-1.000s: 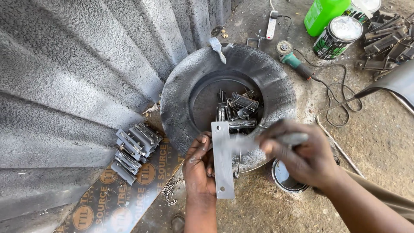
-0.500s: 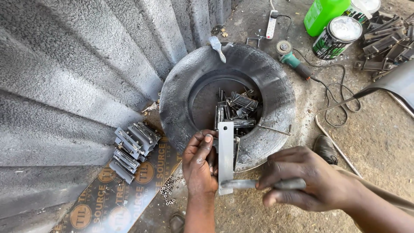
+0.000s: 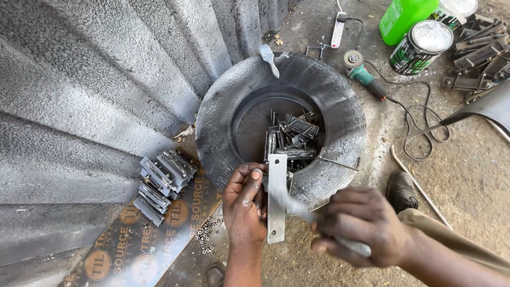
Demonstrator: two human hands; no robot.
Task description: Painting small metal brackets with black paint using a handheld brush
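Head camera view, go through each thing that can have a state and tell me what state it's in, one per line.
Left hand: closed around the flat metal plate.
Flat metal plate: held over the tyre's rim.
Right hand: gripping a brush, blurred.
Brush: tip against the plate.
Tyre: lying flat, metal brackets in its hole.
Paint tin: lid on.
Angle grinder: lying on the ground.

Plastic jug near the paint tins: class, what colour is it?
The jug is bright green, clearest in the head view.
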